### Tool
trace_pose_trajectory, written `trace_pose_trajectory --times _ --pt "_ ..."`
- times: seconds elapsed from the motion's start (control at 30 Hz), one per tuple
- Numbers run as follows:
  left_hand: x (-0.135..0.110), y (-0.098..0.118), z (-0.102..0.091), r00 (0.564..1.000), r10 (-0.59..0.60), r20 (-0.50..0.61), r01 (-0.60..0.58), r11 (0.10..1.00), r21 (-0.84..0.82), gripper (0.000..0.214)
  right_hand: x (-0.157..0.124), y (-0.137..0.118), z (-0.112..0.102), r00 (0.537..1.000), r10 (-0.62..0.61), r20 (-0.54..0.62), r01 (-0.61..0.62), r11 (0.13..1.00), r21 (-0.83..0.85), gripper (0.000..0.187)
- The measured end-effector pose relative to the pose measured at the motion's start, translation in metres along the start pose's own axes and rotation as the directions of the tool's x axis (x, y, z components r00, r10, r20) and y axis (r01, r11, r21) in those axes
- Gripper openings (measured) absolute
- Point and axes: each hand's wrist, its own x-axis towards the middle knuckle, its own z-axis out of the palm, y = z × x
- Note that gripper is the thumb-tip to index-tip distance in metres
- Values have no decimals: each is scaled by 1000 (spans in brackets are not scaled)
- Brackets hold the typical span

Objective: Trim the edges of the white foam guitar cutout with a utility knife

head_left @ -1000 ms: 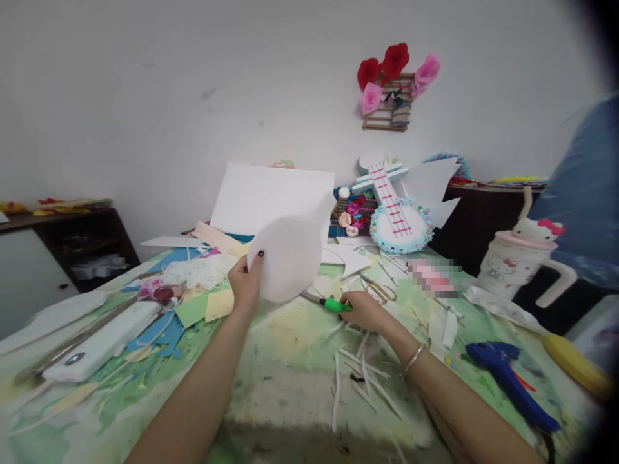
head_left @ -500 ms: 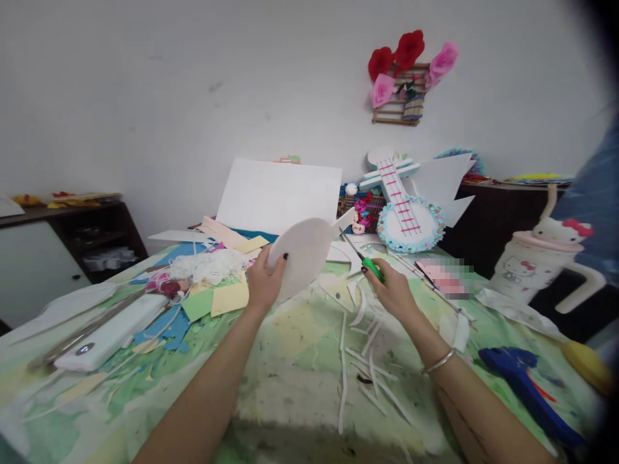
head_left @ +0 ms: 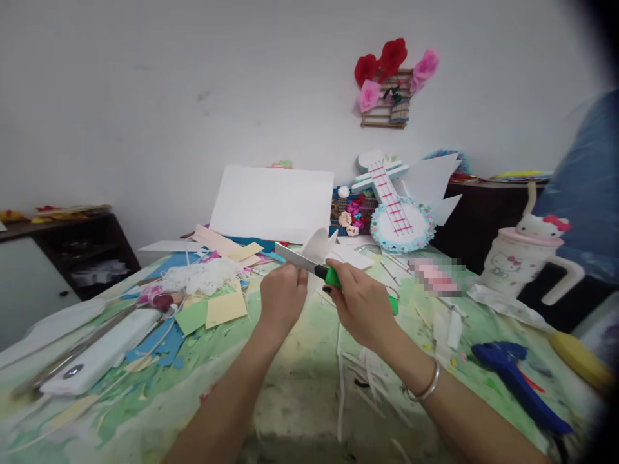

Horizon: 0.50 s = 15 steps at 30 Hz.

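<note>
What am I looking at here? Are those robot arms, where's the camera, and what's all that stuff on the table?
No robot here! These are a person's own bare hands. Every picture comes from one camera worn on that person's head, looking forward and down.

The right hand holds a knife with a green handle and a long metal blade. The left hand grips a curved, flat white piece, partly hidden behind the blade.

On the green, paint-stained table cover lie thin white strips, a fluffy tangle of white string, a square of yellow paper and a blue, gun-shaped tool. Farther back stands a white, banjo-shaped craft with pink lines.
</note>
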Motion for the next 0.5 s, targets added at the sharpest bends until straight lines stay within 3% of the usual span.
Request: trace_pose_trajectory --times 0.3,0.5 --pt "-22 20 8 988 -130 -84 121 987 -104 23 -12 -5 -22 998 7 58 6 973 -230 34" --pt "-25 28 12 990 -79 -114 60 985 -159 23 -14 -4 -31 995 -6 100 31 967 -251 34"
